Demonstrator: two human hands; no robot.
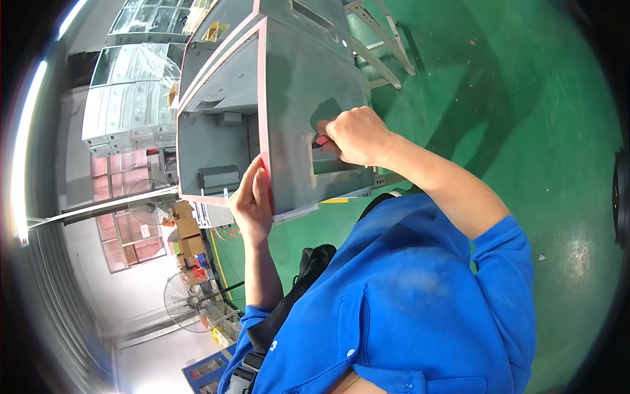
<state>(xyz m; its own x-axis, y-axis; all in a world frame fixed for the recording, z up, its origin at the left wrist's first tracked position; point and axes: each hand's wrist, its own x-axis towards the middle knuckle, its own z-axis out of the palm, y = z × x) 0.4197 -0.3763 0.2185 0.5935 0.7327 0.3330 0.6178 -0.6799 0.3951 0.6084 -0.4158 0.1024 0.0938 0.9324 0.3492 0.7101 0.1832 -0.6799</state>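
Note:
A grey metal cabinet [295, 85] with a pinkish front edge stands before me, its open front facing left. Its near side panel has a rectangular cutout [341, 173] with a pale, rough-looking border. My left hand [252, 205] grips the cabinet's front edge near its lower corner. At the upper edge of the cutout, my right hand [357, 136] is closed round a small red and dark object [321, 140]. Most of that object is hidden by the fingers, so its kind does not show.
A pale metal stand [377, 46] is at the cabinet's far right, on a green floor [551, 131]. Film-wrapped cabinets [131, 98] stand stacked at the left. Farther off are a large fan [186, 301] and cardboard boxes [189, 236].

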